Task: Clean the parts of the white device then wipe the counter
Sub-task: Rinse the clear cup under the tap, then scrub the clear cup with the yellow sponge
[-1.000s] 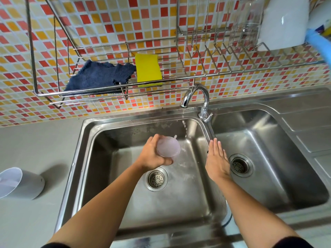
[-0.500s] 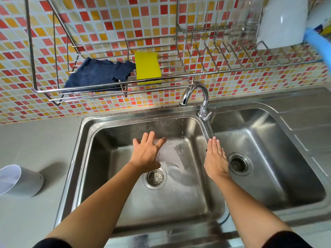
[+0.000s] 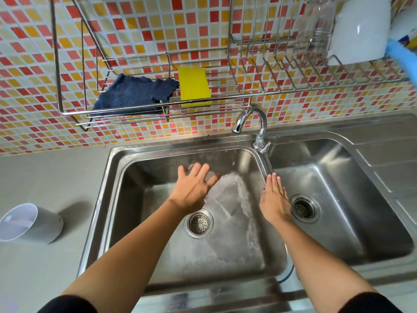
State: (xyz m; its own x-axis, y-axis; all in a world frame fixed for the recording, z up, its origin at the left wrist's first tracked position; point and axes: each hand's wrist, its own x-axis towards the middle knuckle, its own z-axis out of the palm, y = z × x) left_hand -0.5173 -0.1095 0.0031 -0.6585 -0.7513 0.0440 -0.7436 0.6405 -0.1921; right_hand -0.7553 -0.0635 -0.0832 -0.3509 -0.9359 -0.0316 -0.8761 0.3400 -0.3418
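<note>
Left hand (image 3: pixel 191 192) and right hand (image 3: pixel 274 199) fingers straight, gripping nothing; white cup (image 3: pixel 39 227) lies mouth-leftward.

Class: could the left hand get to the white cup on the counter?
Probably yes: the left hand is open over the basin; only sink rim and counter lie between it and the white cup.

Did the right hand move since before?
No. The right hand stays flat at the divider between the two basins, fingertips just below the tap, like before.
</note>
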